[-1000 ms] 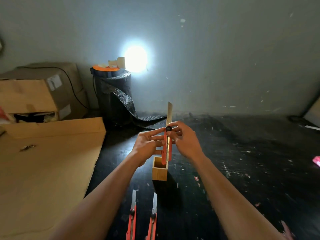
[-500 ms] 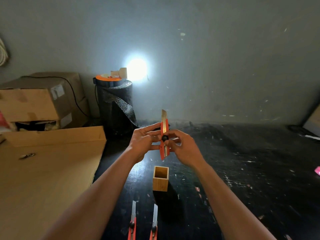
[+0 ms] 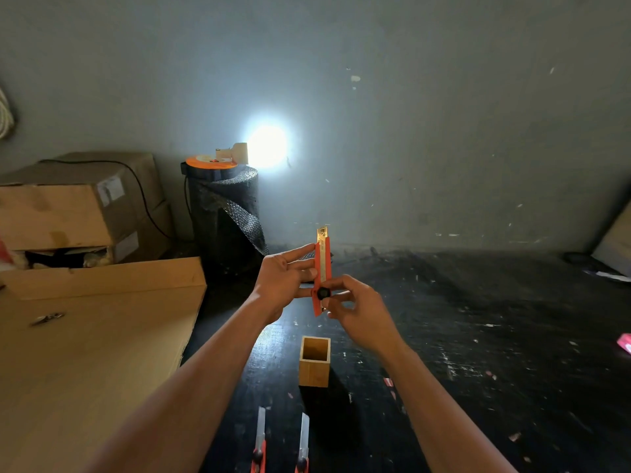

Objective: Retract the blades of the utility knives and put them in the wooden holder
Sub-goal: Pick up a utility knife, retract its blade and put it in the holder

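Dark scuffed desk (image 3: 478,336) against a grey wall, with a bright lamp (image 3: 266,146) glaring off it from on top of a black mesh roll (image 3: 225,213). Cardboard boxes (image 3: 78,206) are stacking up on my left, and a big flat cardboard sheet (image 3: 85,353) is lying in front of them.

I'm holding one orange utility knife (image 3: 322,271) upright over the desk, above and a bit behind the wooden holder (image 3: 314,361). My left hand (image 3: 283,279) is bracing the body from the side, fingers stretched out flat against it, so that grip is pressing rather than wrapping. My right hand (image 3: 358,308) is pinching low on the knife, thumb and fingertips around the black slider knob. Only a short bit of blade is poking out of the top of the body.

Holder is sitting open-side up on the desk, and I'm seeing nothing sticking out of it. Two more knives (image 3: 259,438) (image 3: 303,438) are lying side by side nearer me, blades sticking out and pointing toward the holder, handles cut off by the bottom edge.
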Demonstrator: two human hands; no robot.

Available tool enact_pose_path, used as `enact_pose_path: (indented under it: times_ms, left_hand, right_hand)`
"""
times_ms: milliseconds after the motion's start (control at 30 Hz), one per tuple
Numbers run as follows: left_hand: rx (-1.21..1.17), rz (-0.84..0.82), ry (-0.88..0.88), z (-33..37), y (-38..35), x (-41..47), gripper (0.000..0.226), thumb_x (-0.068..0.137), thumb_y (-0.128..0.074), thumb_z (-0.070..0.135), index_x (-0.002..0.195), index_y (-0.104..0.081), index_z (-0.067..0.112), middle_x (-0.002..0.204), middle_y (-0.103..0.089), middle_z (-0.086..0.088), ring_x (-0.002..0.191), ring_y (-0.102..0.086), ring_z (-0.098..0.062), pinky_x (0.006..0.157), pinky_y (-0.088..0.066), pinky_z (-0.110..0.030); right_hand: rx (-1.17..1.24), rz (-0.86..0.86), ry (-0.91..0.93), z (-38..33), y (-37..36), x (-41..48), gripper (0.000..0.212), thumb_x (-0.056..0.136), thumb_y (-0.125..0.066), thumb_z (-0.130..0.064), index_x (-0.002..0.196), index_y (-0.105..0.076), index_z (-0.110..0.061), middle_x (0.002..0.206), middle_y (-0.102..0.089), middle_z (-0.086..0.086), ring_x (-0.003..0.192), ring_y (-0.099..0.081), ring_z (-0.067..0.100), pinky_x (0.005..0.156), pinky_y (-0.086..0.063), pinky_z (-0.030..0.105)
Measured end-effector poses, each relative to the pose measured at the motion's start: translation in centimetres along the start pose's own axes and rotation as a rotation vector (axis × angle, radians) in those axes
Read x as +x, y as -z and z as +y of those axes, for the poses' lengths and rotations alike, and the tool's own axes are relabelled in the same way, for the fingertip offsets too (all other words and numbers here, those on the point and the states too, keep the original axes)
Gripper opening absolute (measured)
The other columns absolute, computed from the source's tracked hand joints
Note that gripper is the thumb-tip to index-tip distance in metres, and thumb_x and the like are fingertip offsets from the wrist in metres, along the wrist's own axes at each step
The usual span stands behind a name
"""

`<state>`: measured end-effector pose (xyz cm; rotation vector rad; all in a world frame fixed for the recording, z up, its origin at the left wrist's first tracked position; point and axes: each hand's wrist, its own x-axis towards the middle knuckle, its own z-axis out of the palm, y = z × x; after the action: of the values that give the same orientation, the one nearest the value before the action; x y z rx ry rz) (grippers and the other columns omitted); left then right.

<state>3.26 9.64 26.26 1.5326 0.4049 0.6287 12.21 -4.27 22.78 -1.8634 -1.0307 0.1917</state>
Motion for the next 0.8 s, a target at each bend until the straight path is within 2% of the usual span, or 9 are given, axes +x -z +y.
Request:
enact_pose_path:
  times_ms: [67,100,200,267,400,467,567,700,800]
  left_hand:
    - [-0.005,0.005,-0.005,-0.1,0.1,0.1,0.044,0.095,-0.06,-0.009,0.135,-0.064,0.011,0.101,-0.081,0.0,0.081,-0.08,-0.018,0.061,-0.063,-0.03]
    - [-0.01,0.011,-0.002,-0.1,0.1,0.1,0.045,0.095,-0.061,-0.009,0.135,-0.064,0.011,0.101,-0.081,0.0,0.082,-0.08,-0.019,0.062,-0.064,-0.03]
    - [-0.007,0.006,-0.004,0.2,0.2,0.2,0.046,0.094,-0.061,-0.01,0.135,-0.063,0.01,0.088,-0.081,0.012,0.08,-0.08,-0.016,0.06,-0.063,-0.027]
    - [0.0,-0.012,-0.012,0.4,0.0,0.0,0.046,0.095,-0.06,-0.01,0.136,-0.062,0.01,0.084,-0.08,0.016,0.079,-0.08,-0.012,0.058,-0.061,-0.024]
    - [-0.015,-0.004,-0.018,0.5,-0.1,0.0,0.047,0.095,-0.059,-0.011,0.136,-0.062,0.011,0.084,-0.08,0.016,0.079,-0.08,-0.013,0.06,-0.062,-0.025]
    - [-0.018,0.007,-0.022,0.6,0.0,0.0,0.047,0.094,-0.06,-0.012,0.136,-0.062,0.01,0.085,-0.081,0.014,0.08,-0.08,-0.015,0.06,-0.063,-0.026]
    - [-0.008,0.0,-0.026,0.8,0.0,0.0,0.048,0.094,-0.06,-0.012,0.137,-0.062,0.01,0.085,-0.08,0.015,0.08,-0.08,-0.013,0.06,-0.063,-0.026]
    - [-0.002,-0.01,-0.043,0.7,-0.1,-0.1,0.046,0.095,-0.059,-0.01,0.137,-0.062,0.01,0.085,-0.08,0.017,0.081,-0.08,-0.011,0.061,-0.062,-0.025]
    - [0.001,-0.004,-0.052,0.6,-0.1,-0.1,0.046,0.096,-0.06,-0.009,0.137,-0.061,0.01,0.086,-0.08,0.017,0.081,-0.08,-0.011,0.063,-0.063,-0.026]
  right_hand:
    - [-0.022,0.006,0.003,0.0,-0.1,-0.1,0.019,0.097,-0.066,-0.019,0.111,-0.062,-0.032,0.116,-0.07,-0.007,0.091,-0.065,0.007,0.08,-0.058,0.022]
    - [-0.029,0.006,0.006,-0.1,-0.1,-0.2,0.021,0.097,-0.065,-0.021,0.11,-0.059,-0.036,0.115,-0.068,-0.01,0.092,-0.064,0.007,0.076,-0.055,0.016]
    - [-0.04,0.012,-0.001,-0.4,-0.3,-0.5,0.022,0.098,-0.063,-0.025,0.11,-0.053,-0.04,0.114,-0.064,-0.013,0.093,-0.062,0.006,0.067,-0.045,0.006]
    - [-0.04,0.033,-0.013,-0.5,-0.4,-0.4,0.02,0.096,-0.066,-0.027,0.109,-0.051,-0.035,0.115,-0.067,-0.009,0.091,-0.061,0.006,0.07,-0.043,0.007]
    - [-0.022,0.043,0.002,-0.9,-0.5,-0.5,0.031,0.093,-0.069,-0.033,0.116,-0.048,-0.037,0.104,-0.061,-0.02,0.079,-0.059,-0.003,0.061,-0.039,0.005]
    - [-0.059,0.039,0.035,-0.8,-0.5,-0.6,0.032,0.096,-0.067,-0.027,0.122,-0.051,-0.037,0.113,-0.066,-0.015,0.081,-0.057,-0.003,0.059,-0.041,0.001]
    - [-0.078,0.046,0.038,-0.9,-0.5,-0.5,0.023,0.097,-0.065,-0.023,0.113,-0.053,-0.034,0.12,-0.069,-0.005,0.087,-0.056,0.001,0.062,-0.041,0.001]
    - [-0.036,0.055,0.009,-1.2,-0.5,-0.5,0.027,0.095,-0.067,-0.03,0.114,-0.048,-0.032,0.11,-0.063,-0.012,0.084,-0.058,0.002,0.062,-0.039,0.005]
    - [-0.079,0.046,0.049,-1.0,-0.4,-0.7,0.028,0.097,-0.065,-0.023,0.12,-0.054,-0.034,0.116,-0.066,-0.011,0.088,-0.056,0.0,0.062,-0.039,0.001]
